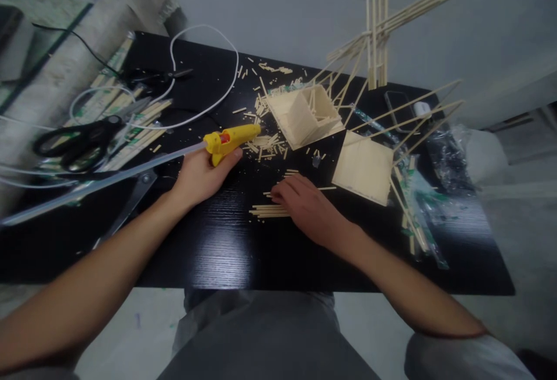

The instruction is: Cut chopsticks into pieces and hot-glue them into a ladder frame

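Note:
My left hand (199, 176) is wrapped around the handle of a yellow glue gun (232, 138), whose nozzle points right and whose long clear glue stick (108, 178) trails back to the left. My right hand (307, 205) rests palm down on the black table (209, 252), fingers curled over a small bundle of short wooden sticks (268, 212). Whether it pinches one of them is hidden. Just beyond the hands lies a scatter of cut stick pieces (265, 145). An open box of glued sticks (302, 114) and a flat stick panel (364, 166) lie behind my right hand.
Black-handled scissors (80, 141) lie at the left on packs of sticks, with a white cable (204, 61) looping across the back. A tall frame of long sticks (378, 26) rises at the back right. Plastic wrappers (435, 154) and a phone (398, 104) crowd the right edge.

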A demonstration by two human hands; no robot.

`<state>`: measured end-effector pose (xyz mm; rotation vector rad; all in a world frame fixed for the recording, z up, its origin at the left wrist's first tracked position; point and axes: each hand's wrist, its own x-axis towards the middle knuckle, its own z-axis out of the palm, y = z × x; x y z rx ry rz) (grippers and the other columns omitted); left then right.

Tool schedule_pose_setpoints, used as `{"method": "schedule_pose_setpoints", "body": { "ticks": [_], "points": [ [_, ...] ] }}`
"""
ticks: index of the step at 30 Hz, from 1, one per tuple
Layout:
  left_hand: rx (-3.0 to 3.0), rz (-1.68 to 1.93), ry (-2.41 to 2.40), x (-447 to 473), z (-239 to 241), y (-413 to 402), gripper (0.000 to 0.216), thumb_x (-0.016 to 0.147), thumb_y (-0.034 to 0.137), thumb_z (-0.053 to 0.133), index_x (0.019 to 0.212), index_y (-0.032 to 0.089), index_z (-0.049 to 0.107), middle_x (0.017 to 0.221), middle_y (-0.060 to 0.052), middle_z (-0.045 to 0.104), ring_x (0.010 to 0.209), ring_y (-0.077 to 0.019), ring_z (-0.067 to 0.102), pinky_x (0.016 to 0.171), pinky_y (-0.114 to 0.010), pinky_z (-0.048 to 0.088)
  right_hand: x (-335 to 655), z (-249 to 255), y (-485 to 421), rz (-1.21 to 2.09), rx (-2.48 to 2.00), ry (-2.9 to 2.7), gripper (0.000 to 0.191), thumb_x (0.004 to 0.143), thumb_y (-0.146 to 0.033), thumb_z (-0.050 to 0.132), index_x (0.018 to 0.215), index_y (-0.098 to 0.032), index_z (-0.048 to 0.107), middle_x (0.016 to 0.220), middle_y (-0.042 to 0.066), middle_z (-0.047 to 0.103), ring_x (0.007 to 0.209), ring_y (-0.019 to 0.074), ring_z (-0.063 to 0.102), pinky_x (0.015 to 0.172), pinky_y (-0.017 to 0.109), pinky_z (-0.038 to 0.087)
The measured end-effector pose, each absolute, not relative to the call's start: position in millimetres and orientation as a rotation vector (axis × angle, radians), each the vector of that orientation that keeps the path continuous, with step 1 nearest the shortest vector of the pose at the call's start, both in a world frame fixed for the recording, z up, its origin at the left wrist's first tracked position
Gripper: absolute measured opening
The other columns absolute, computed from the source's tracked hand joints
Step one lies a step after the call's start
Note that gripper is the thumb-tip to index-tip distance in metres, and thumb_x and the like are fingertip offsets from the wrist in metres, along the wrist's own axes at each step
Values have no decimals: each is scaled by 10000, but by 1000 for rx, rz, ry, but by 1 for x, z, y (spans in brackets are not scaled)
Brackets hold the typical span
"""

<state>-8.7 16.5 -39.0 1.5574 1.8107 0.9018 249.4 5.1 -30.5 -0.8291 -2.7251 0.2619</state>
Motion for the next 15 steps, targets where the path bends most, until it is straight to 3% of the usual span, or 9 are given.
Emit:
{"method": "schedule_pose_setpoints", "body": {
  "ticks": [10, 15],
  "points": [
    [1588, 898, 1803, -9, -39, 16, 423, 888, 556, 601, 970, 167, 747, 790, -46, 701, 747, -203, 631, 672, -297, 493, 247, -36, 12, 284, -820, -2668, 181, 1057, -161, 574, 976, -124, 731, 960, 107, 696, 898, 234, 578, 887, 376, 535],
    [1560, 906, 1810, -9, -38, 17, 407, 885, 545, 610, 965, 171, 749, 774, -43, 697, 735, -207, 637, 679, -307, 505, 261, -31, 22, 384, -913, -2551, 63, 1000, -156, 680, 955, -140, 720, 926, 82, 713, 886, 233, 610, 879, 390, 529]
  ]
}}
